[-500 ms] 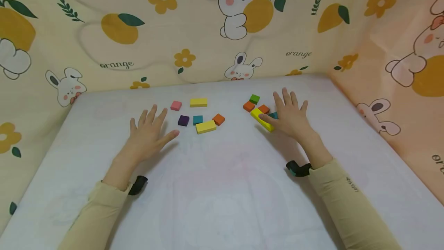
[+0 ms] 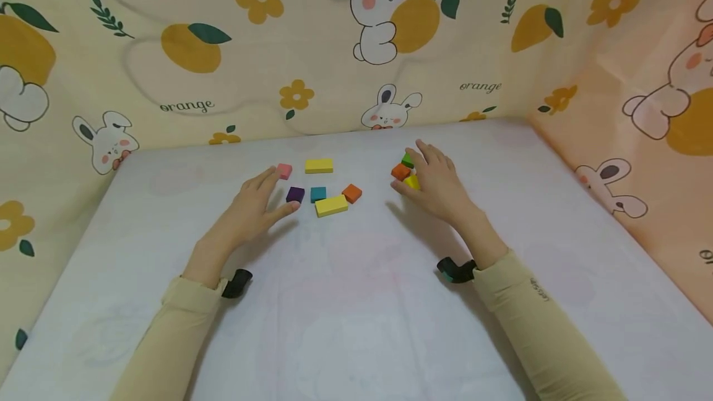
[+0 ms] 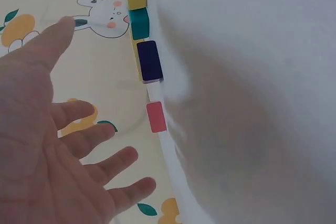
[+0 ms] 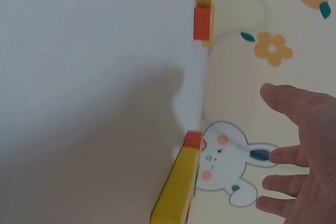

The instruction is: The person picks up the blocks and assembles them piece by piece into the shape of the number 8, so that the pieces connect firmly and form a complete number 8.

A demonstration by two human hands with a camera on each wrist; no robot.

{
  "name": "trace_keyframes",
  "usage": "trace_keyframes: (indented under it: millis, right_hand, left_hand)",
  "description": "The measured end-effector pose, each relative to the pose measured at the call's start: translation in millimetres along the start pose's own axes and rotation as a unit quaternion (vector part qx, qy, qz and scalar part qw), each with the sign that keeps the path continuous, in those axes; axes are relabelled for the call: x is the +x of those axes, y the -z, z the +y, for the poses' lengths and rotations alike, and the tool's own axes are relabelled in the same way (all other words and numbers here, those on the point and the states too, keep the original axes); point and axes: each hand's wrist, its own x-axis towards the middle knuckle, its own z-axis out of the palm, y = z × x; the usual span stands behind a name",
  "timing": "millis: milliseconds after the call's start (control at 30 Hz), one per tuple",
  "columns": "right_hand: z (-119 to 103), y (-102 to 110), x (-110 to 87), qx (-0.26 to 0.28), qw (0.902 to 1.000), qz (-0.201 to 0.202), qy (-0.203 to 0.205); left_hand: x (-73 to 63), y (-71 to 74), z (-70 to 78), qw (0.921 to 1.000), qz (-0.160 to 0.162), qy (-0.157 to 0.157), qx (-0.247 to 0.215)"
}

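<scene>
In the head view my left hand (image 2: 239, 215) hovers over the white table left of a group of small blocks, fingers extended and thumb apart. Closest to it are a pink block (image 2: 285, 171) and a purple block (image 2: 295, 195), which shows beside its thumb in the left wrist view too. My right hand (image 2: 437, 187) hangs over a second group, holding nothing. Around its fingers show a green block (image 2: 408, 160), an orange block (image 2: 400, 171) and the end of a long yellow block (image 2: 412, 182). The hand hides the remaining blocks there.
Between the hands lie a teal block (image 2: 318, 194), two yellow blocks, one behind (image 2: 319, 166) and one in front (image 2: 331, 205), and another orange block (image 2: 352, 193). A patterned cloth (image 2: 334, 36) with rabbits and oranges rises behind the table (image 2: 345, 327) and along its right side.
My right hand has moved left, over the right-hand group, and now covers more of it. My left hand has shifted a little right toward the pink and purple blocks, its fingers less spread.
</scene>
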Motion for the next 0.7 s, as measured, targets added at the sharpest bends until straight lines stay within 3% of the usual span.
trace_keyframes:
  millis: [367,500,700]
  right_hand:
    - [-15,-8,2.2,0.030,0.9994,0.010,0.017]
    - [-10,-9,-0.5,0.053,0.9985,0.013,0.001]
    - [3,-8,-5.1,0.071,0.9970,0.022,-0.021]
  left_hand:
    - [15.5,0.7,-5.5,0.9976,-0.011,-0.006,-0.067]
    - [19.4,-1.0,-7.1,0.9964,-0.019,-0.009,-0.082]
    - [24.7,-3.8,-11.0,0.9954,-0.030,0.017,-0.089]
